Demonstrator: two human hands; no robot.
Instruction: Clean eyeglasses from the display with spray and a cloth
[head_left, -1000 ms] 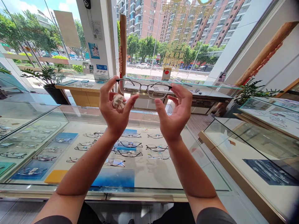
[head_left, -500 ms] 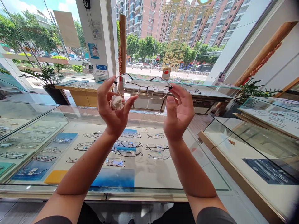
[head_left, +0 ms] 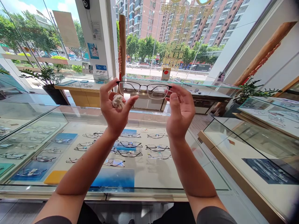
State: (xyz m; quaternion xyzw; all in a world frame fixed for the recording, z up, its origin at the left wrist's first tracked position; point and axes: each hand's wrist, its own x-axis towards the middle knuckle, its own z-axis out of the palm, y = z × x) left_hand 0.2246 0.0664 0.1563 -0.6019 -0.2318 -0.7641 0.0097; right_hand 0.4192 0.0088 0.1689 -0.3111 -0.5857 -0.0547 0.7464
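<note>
A pair of eyeglasses (head_left: 143,85) with dark upper rims is held up in front of me, above the glass counter. At its left end, the fingertips of my left hand (head_left: 115,115) grip the frame. A crumpled pale cloth (head_left: 118,101) is tucked in that same palm, and the left thumb points toward the lenses without touching them. My right hand (head_left: 180,115) holds the other end by the hinge, its fingers curled behind and its thumb raised. Both temples stretch away from me and show through the lenses.
Below my arms is a glass display counter (head_left: 158,183) with rows of eyeglasses (head_left: 130,144) inside. Another glass case (head_left: 233,149) stands to the right. A lower display (head_left: 201,90) runs along the window, with potted plants (head_left: 50,81) at the sides.
The eyeglasses have tipped: their temples, earlier rising above the rims, now show behind the lenses. My left hand has shifted slightly right, my right hand slightly too. The cloth stays in my left palm.
</note>
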